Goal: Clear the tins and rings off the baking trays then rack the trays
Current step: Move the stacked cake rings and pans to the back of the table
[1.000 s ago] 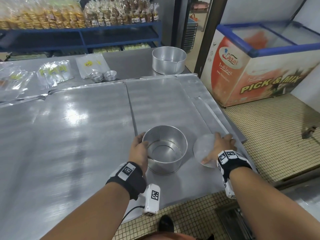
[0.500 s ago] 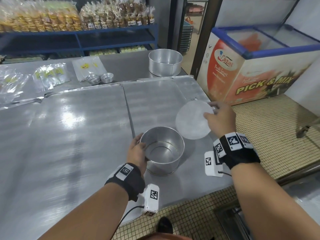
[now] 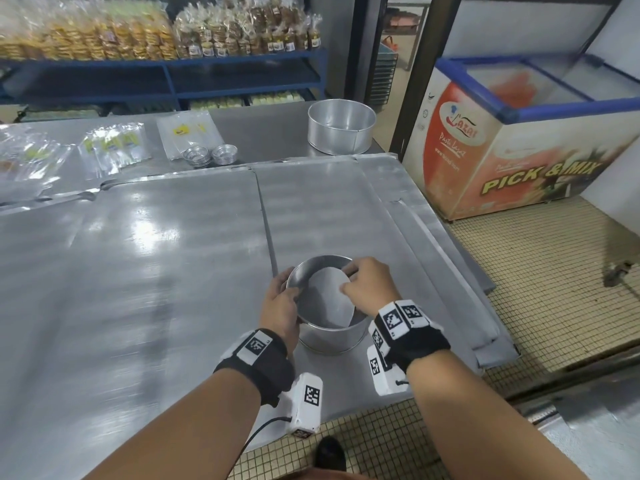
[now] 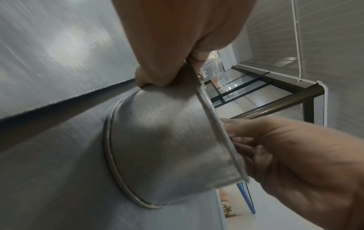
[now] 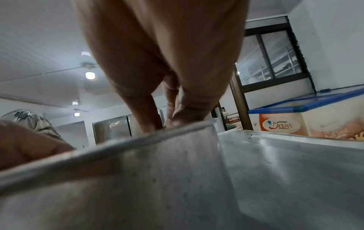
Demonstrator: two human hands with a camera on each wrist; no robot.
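Observation:
A round metal tin (image 3: 332, 336) stands near the front edge of the right baking tray (image 3: 322, 206). My left hand (image 3: 285, 294) grips its left rim, thumb inside and fingers outside. My right hand (image 3: 348, 282) pinches a flat round metal disc (image 3: 327, 299), which sits tilted inside the tin. In the left wrist view the tin wall (image 4: 167, 147) fills the middle, with my left hand (image 4: 157, 76) on the rim and my right hand (image 4: 265, 144) at the tin's mouth. In the right wrist view my right hand (image 5: 167, 121) reaches over the tin rim (image 5: 128, 146).
A second large tray (image 3: 131, 258) lies to the left. A bigger round tin (image 3: 341, 131), two stacks of small tart tins (image 3: 209, 155) and plastic bags (image 3: 114, 147) sit at the back. More tray edges (image 3: 450, 271) jut out on the right. A chest freezer (image 3: 519, 140) stands beyond the tiled floor.
My right hand lifted the round disc off the tray at the right, carried it left and lowered it tilted into the tin. My left hand stayed on the tin's rim.

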